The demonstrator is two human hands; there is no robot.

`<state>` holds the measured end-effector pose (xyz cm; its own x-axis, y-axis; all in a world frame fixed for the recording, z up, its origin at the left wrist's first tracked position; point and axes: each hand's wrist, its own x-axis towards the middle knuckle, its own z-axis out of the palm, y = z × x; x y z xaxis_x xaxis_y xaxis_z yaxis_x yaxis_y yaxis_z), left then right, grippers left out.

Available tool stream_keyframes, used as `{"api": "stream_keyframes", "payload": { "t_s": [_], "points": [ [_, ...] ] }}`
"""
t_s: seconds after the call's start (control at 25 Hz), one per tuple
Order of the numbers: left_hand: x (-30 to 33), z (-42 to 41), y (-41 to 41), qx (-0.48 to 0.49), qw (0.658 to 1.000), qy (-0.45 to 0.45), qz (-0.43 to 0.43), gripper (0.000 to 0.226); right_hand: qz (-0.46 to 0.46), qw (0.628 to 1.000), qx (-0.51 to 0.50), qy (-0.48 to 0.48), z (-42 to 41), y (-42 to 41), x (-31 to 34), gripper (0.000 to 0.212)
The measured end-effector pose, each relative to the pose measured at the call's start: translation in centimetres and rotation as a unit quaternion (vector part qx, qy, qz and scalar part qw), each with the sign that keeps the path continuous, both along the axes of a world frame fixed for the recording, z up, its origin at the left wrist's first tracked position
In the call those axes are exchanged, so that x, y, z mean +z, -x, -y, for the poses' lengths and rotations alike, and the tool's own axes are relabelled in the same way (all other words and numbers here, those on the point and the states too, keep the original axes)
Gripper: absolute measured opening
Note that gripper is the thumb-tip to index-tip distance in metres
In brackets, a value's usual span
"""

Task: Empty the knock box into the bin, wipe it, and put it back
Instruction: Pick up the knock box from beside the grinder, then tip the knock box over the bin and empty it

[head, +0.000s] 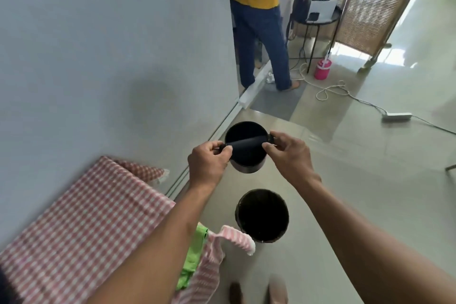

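Holding the knock box (246,149) upright beyond the bin (262,215), fingers (225,150) of both hands pinching its crossbar ends; risking grounds spilling on the floor

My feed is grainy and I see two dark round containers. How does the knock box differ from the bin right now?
The knock box is held in the air by the left hand and right hand; the bin stands on the floor. The knock box has a bar across its mouth; the bin's mouth is clear. The knock box looks shallower than the bin. Both are dark, round, upright and open-topped.
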<state>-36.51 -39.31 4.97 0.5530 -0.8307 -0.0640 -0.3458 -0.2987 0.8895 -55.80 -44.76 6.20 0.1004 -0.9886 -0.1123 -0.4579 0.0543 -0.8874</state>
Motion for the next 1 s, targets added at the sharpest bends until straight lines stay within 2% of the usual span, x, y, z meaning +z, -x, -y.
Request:
{"api": "stream_keyframes", "payload": {
  "t_s": [0.12, 0.2, 0.36, 0.44, 0.6, 0.76, 0.88, 1.0],
  "points": [
    [-1.2, 1.7, 0.6, -0.042, 0.999, -0.018, -0.004, 0.014, 0.013, 0.999, -0.041, -0.011, 0.8, 1.0, -0.9, 0.039],
    [-1.7, 2.5, 0.6, -0.073, 0.997, -0.035, -0.018, 0.008, 0.028, 0.997, -0.066, -0.021, 1.1, 1.4, -1.0, 0.038],
    [-2.4, 4.9, 0.0, -0.134, 0.985, -0.083, -0.075, 0.024, 0.054, 0.993, -0.096, -0.045, 2.3, 1.7, -2.3, 0.044],
    [-2.6, 6.1, -0.4, -0.16, 0.97, -0.121, -0.134, 0.027, 0.071, 0.992, -0.092, -0.059, 3.5, 1.9, -3.3, 0.039],
    [-3.8, 7.4, -1.6, -0.237, 0.91, -0.206, -0.27, 0.038, 0.12, 0.987, -0.045, -0.092, 5.5, 3.4, -5.7, 0.037],
    [-9.2, 8.9, -0.9, -0.247, 0.88, -0.219, -0.342, 0.031, 0.15, 0.979, 0.012, -0.136, 8.0, 4.2, -10.4, 0.033],
    [-14.8, 9.2, 0.6, -0.205, 0.879, -0.203, -0.38, 0.04, 0.133, 0.982, -0.025, -0.134, 8.7, 4.7, -15.2, 0.027],
    [-20.6, 8.4, 2.6, -0.147, 0.873, -0.176, -0.431, 0.028, 0.09, 0.983, -0.035, -0.156, 8.4, 5.1, -21.2, 0.019]
  ]
}}
